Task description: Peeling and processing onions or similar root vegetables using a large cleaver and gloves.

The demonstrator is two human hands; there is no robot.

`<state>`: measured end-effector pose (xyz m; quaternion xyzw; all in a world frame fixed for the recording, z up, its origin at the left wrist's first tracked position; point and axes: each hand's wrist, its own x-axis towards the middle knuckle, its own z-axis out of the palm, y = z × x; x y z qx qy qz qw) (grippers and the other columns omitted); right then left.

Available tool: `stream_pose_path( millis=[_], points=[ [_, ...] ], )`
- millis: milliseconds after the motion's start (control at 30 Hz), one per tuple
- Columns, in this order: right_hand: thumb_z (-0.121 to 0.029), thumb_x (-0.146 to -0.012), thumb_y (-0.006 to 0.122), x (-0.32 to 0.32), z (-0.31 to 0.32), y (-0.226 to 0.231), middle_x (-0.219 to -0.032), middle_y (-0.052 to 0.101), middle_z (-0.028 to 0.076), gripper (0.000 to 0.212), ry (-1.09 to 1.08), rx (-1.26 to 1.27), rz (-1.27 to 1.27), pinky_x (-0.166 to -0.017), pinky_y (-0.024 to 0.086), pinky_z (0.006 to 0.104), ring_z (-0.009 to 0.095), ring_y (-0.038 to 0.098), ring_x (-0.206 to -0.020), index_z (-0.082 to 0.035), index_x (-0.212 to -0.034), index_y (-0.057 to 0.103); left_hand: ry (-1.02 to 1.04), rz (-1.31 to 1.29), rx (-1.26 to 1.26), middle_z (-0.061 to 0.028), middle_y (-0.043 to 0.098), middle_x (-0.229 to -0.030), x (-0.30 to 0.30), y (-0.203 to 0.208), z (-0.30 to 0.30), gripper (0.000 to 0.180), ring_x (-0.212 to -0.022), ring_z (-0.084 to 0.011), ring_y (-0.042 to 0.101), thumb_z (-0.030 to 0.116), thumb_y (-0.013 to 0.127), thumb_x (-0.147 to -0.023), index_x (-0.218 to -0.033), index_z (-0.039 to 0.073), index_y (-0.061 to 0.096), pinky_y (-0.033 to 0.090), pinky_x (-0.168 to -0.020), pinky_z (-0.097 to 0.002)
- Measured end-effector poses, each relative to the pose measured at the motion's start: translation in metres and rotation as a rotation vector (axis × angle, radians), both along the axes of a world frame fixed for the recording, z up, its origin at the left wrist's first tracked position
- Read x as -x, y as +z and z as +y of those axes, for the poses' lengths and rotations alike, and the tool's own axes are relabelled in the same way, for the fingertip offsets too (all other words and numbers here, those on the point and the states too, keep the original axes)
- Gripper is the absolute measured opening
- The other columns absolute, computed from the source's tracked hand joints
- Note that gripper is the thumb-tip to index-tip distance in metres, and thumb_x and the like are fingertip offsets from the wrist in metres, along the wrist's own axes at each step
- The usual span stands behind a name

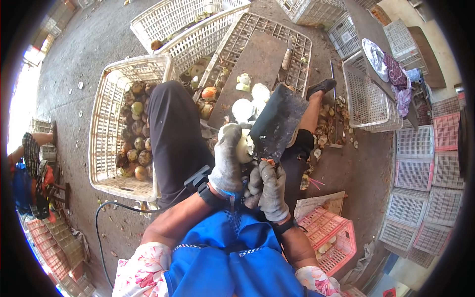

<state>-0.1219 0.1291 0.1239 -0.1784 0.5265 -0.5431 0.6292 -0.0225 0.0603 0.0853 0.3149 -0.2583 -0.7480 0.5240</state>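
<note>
A pale fruit (244, 151) is grasped by the fingers (229, 131) of the left hand (226, 158), near the board (265, 52); a cleaver (278, 124) is clenched in the right hand (271, 190). The board is supported on a latticed crate (309, 51). The grey floor (59, 96) is littered; stacked crates (414, 169) are ranged along the right.

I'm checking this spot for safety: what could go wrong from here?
The broad knife in the right gloved hand sits close to the left gloved hand holding the pale fruit; a slip might cut it.
The black cable looping beside the left forearm could snag.
The round white fruits might roll.
</note>
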Motion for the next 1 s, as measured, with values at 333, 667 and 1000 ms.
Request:
stream_pose_path(
  millis=[333,667,1000],
  points=[
    [-0.04,-0.108,0.051,0.005,-0.008,-0.002,-0.062,0.034,-0.006,0.04,-0.048,-0.009,-0.337,-0.044,0.038,0.0272,0.007,0.037,-0.047,-0.016,-0.077,0.045,0.164,-0.544,0.403,-0.009,0.067,-0.109,-0.005,0.0,-0.019,0.046,-0.098,-0.0155,0.064,0.041,0.053,-0.105,-0.122,0.001,0.067,0.052,-0.088,-0.0324],
    [-0.029,-0.108,0.041,0.031,-0.022,-0.009,-0.063,0.032,-0.004,0.037,0.083,0.057,-1.456,-0.038,0.027,0.0226,0.008,0.034,-0.048,-0.014,-0.075,0.039,0.05,-0.15,0.247,-0.0113,0.07,-0.11,-0.012,-0.009,-0.032,0.05,-0.1,-0.0174,0.068,0.043,0.049,-0.107,-0.131,-0.001,0.06,0.056,-0.09,-0.0311],
    [-0.017,-0.104,0.056,0.013,-0.006,0.027,-0.068,0.06,0.004,0.01,-0.087,-0.011,0.072,-0.035,0.041,0.0227,0.01,0.058,-0.051,-0.007,-0.104,0.06,-0.026,0.378,-0.192,-0.0158,0.072,-0.116,-0.009,-0.016,-0.032,0.061,-0.111,-0.0222,0.069,0.049,0.038,-0.11,-0.131,-0.004,0.061,0.054,-0.1,-0.036]
  ],
)
